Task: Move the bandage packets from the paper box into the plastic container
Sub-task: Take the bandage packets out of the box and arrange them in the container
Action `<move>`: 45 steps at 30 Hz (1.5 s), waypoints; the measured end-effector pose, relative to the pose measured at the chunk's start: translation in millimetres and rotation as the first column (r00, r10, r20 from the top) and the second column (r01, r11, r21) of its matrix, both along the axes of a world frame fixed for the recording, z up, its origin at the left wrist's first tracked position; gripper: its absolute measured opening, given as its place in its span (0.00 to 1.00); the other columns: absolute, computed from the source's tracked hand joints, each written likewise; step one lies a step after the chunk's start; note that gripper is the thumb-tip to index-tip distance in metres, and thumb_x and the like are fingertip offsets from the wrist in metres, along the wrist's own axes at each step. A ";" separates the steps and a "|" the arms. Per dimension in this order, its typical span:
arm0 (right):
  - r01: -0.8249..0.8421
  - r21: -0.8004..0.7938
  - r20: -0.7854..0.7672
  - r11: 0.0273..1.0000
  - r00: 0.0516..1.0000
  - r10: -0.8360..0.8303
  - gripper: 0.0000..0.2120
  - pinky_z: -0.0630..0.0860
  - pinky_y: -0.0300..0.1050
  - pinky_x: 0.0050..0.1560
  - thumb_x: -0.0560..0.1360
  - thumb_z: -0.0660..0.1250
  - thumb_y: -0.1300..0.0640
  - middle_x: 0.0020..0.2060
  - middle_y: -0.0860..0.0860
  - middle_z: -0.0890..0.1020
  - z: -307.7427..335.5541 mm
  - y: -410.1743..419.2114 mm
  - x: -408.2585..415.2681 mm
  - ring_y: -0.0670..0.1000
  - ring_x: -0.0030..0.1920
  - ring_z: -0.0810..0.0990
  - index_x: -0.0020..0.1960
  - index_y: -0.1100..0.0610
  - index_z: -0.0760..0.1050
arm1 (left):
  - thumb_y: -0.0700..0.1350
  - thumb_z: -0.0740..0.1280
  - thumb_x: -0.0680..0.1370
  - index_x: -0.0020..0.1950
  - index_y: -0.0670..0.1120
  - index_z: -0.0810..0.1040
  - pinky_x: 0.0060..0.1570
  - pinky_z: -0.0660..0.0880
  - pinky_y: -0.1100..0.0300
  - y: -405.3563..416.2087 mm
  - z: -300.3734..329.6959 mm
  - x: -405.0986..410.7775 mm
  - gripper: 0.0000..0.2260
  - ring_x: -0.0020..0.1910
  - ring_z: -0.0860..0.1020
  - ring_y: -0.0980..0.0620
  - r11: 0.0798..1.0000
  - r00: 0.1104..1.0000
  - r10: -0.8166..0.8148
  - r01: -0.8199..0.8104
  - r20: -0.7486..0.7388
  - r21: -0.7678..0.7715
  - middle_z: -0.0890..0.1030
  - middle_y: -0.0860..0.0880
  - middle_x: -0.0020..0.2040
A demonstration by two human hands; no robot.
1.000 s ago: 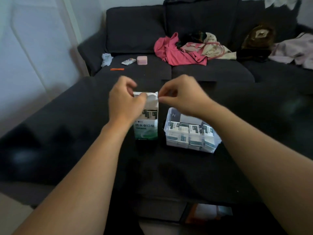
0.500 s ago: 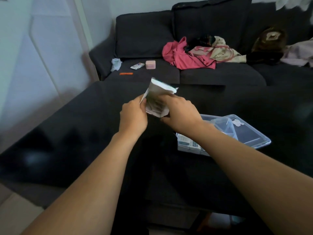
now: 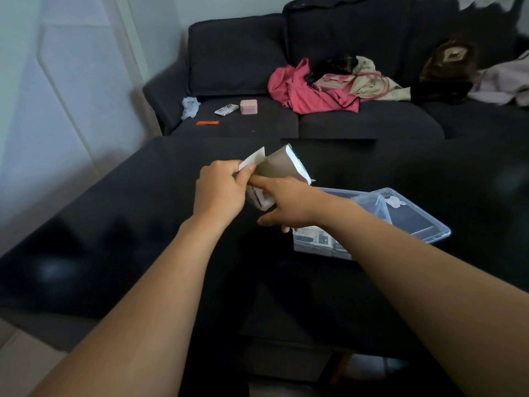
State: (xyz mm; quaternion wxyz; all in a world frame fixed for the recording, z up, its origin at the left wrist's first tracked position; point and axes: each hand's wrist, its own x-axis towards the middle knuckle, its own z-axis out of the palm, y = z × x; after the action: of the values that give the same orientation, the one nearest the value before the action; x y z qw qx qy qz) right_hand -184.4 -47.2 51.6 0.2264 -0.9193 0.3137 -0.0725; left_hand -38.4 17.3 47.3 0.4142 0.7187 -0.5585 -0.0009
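Hands work a light, easily crushed paper box above the black table, left hand pinching its flap, right hand apparently gripping its body, beside the plastic container holding bandage packets.

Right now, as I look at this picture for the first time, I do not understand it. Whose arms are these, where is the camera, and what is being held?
There is no machine here. The camera sits on a person's head and looks forward and down, so you see that person's own two bare arms. The left hand pinches a flap of a paper box, lifted above a dark table. The right hand holds the same box from the other side. To the right stands a clear plastic container with bandage packets inside, and its lid lies behind it. Further back is a dark sofa with pink clothing and a small pink case.
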 end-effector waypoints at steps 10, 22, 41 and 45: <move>-0.005 -0.141 -0.019 0.990 1.000 0.002 0.41 0.77 0.44 0.49 0.73 0.74 0.53 0.68 0.55 0.75 -6.1 -0.5 4.2 0.54 0.51 0.82 0.79 0.46 0.55 | 0.50 0.66 0.83 0.31 0.52 0.73 0.30 0.65 0.56 2.2 0.1 9.0 0.19 0.29 0.72 0.54 0.999 0.995 -0.045 0.043 0.083 0.028 0.74 0.53 0.28; -0.005 -0.017 -0.068 1.000 0.998 0.003 0.21 0.84 0.48 0.41 0.75 0.73 0.53 0.58 0.51 0.77 -8.1 -5.7 7.9 0.48 0.31 0.85 0.64 0.50 0.69 | 0.52 0.66 0.82 0.32 0.42 0.74 0.35 0.73 0.48 0.2 -2.5 5.6 0.22 0.32 0.75 0.41 0.993 0.990 -0.067 0.055 0.121 0.105 0.74 0.46 0.28; 0.126 -0.103 -0.018 0.987 0.992 -0.128 0.10 0.71 0.42 0.34 0.81 0.63 0.53 0.38 0.53 0.80 -3.6 -9.3 8.0 0.53 0.38 0.80 0.45 0.55 0.79 | 0.53 0.63 0.84 0.34 0.46 0.76 0.32 0.67 0.53 -0.1 -0.5 2.0 0.21 0.35 0.71 0.47 0.992 0.984 0.003 -0.025 0.179 0.122 0.75 0.47 0.33; 0.190 -0.152 0.065 0.970 0.981 -0.181 0.07 0.81 0.51 0.47 0.77 0.67 0.56 0.47 0.53 0.83 -2.6 -12.2 8.1 0.55 0.46 0.81 0.52 0.51 0.83 | 0.54 0.63 0.83 0.31 0.48 0.71 0.30 0.63 0.55 -2.9 -1.7 0.6 0.22 0.35 0.72 0.47 0.991 0.980 0.021 -0.046 0.196 0.123 0.75 0.47 0.34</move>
State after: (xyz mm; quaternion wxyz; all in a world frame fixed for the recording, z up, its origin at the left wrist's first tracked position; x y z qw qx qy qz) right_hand -176.4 -59.4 49.1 0.1533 -0.8988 0.3857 -0.1413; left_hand -37.9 14.4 45.6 0.3111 0.7495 -0.5829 0.0409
